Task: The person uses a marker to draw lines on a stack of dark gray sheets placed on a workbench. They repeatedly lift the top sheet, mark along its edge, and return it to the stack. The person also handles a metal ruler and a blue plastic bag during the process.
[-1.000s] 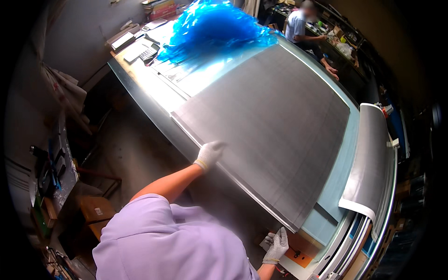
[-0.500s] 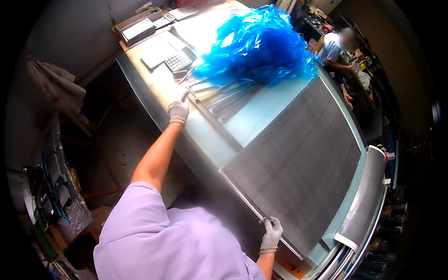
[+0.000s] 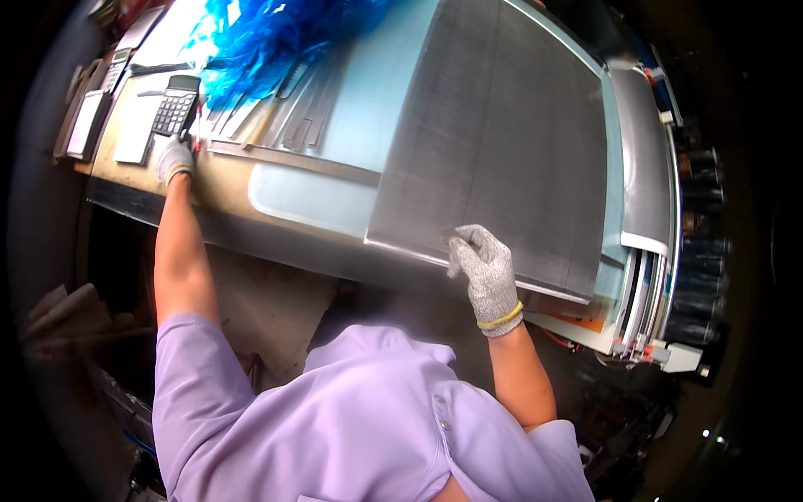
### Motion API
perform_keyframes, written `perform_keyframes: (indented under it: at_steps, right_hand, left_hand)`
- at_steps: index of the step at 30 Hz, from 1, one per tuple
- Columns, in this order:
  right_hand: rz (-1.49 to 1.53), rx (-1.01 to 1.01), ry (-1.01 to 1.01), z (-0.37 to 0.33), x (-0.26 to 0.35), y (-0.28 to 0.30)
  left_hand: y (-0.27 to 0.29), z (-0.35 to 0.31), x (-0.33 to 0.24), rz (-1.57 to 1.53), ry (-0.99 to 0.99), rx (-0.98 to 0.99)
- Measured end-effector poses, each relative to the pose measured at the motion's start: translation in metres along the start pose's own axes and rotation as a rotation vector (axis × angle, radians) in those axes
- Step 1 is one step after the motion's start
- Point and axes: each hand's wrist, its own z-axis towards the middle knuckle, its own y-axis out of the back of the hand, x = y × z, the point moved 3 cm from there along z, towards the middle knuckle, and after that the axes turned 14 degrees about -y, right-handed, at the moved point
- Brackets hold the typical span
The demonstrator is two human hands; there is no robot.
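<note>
My left hand [image 3: 174,161], in a light knit glove, reaches to the lower edge of a dark calculator [image 3: 176,107]; its fingers are too small and foreshortened to read. A red pen-like stick [image 3: 197,127] lies just right of it. My right hand [image 3: 485,269], in a grey knit glove with a yellow cuff edge, is closed in a pinch on a small dark flat piece [image 3: 452,237]. It hovers by the front edge of a large dark grey sheet [image 3: 502,151], which lies on the pale blue table surface [image 3: 355,92].
Crumpled blue plastic film [image 3: 259,50] lies at the back. Metal strips [image 3: 311,117] and a long flat bar [image 3: 293,163] lie left of the sheet. A curved grey roll [image 3: 642,155] lines the right side. Notepads [image 3: 88,125] sit at the far left.
My view has turned, shifting the table leftward and upward. My left hand has moved to the calculator. My right hand has come away from the sheet's front edge, still pinching the dark piece.
</note>
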Motion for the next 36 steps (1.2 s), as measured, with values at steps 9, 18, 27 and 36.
perform_keyframes:
  at_steps: [9, 18, 27, 36]
  right_hand:
    - [-0.101, 0.102, 0.107, -0.012, 0.011, -0.007]
    - [0.043, 0.248, -0.102, -0.014, 0.007, -0.032]
    - [-0.125, 0.229, -0.041, -0.024, 0.006, -0.010]
    - [0.119, 0.426, -0.112, -0.021, -0.011, -0.007]
  left_hand:
    - [0.065, -0.172, -0.091, -0.792, 0.199, -0.379]
    - [0.202, -0.282, -0.346, -0.981, -1.014, 0.234]
    - [0.200, -0.296, -0.360, -1.068, -1.029, 0.220]
    - [0.197, -0.313, -0.360, -1.102, -0.878, 0.430]
